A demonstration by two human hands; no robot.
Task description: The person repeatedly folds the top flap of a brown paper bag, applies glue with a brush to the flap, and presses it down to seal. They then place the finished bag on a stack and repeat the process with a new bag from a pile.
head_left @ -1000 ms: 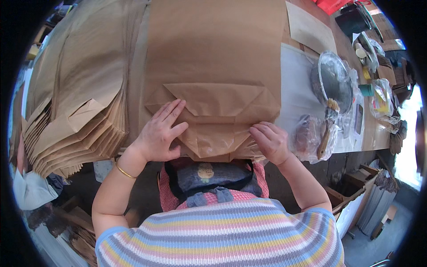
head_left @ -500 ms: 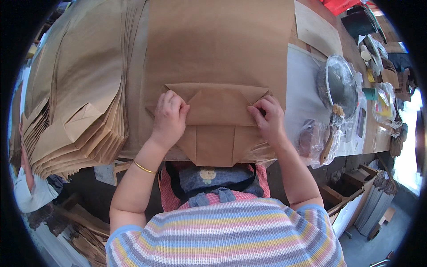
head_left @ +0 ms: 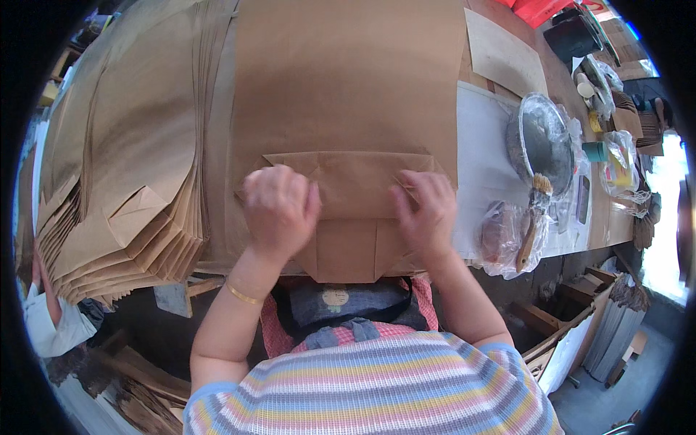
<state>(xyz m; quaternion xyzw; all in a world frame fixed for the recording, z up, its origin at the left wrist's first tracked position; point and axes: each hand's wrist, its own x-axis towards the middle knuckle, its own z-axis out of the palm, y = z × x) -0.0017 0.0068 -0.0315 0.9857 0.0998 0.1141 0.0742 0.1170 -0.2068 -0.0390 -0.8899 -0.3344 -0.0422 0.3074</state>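
Observation:
A large brown kraft paper bag (head_left: 344, 87) lies flat in front of me, its folded bottom end toward my body. Across it runs a folded-over flap (head_left: 355, 181) with slanted corner creases, and a narrower panel (head_left: 346, 246) reaches the table's near edge. Over the flap's left end is my left hand (head_left: 279, 210), fingers curled and smeared by motion. My right hand (head_left: 428, 210), also blurred, bends over the right end with thumb and fingers somewhat apart. Whether either hand grips paper cannot be made out.
Left of the bag lies a fanned stack of similar paper bags (head_left: 145, 232). To the right are a bowl of greyish paste (head_left: 544, 141), a wooden-handled brush (head_left: 533, 225) and a clear plastic bag (head_left: 496, 232). A person's white sleeve (head_left: 54, 322) shows at far left.
Both hands were pinching the flap's two corners; now they have moved slightly inward and lower over it, blurred. The whole view has shifted a little.

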